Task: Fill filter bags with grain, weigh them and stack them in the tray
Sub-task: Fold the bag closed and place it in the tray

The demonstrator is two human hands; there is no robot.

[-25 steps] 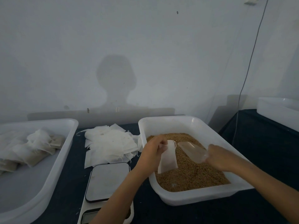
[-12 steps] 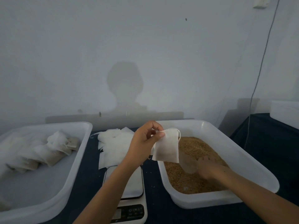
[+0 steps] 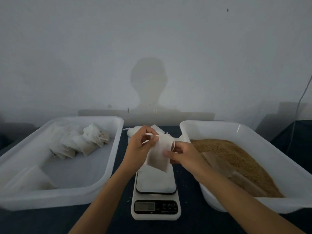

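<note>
A white filter bag [image 3: 158,155] hangs above the scale [image 3: 156,191] at the centre. My left hand [image 3: 139,147] pinches its top left corner by the drawstring. My right hand [image 3: 181,153] pinches its right edge near the string. The scale's pan is bare. The white tub [image 3: 253,132] on the right holds brown grain [image 3: 236,159], and a clear scoop [image 3: 224,168] lies in the grain. The white tray [image 3: 111,159] on the left holds several filled bags [image 3: 81,142].
A pile of empty filter bags [image 3: 133,131] lies behind my hands on the dark table [image 3: 190,186]. A few loose grains dot the table beside the scale. A cable [image 3: 302,97] hangs down the wall at far right.
My right hand left the scoop in the grain and came to the bag. My left hand carried the bag from over the tub to above the scale. The view swung left.
</note>
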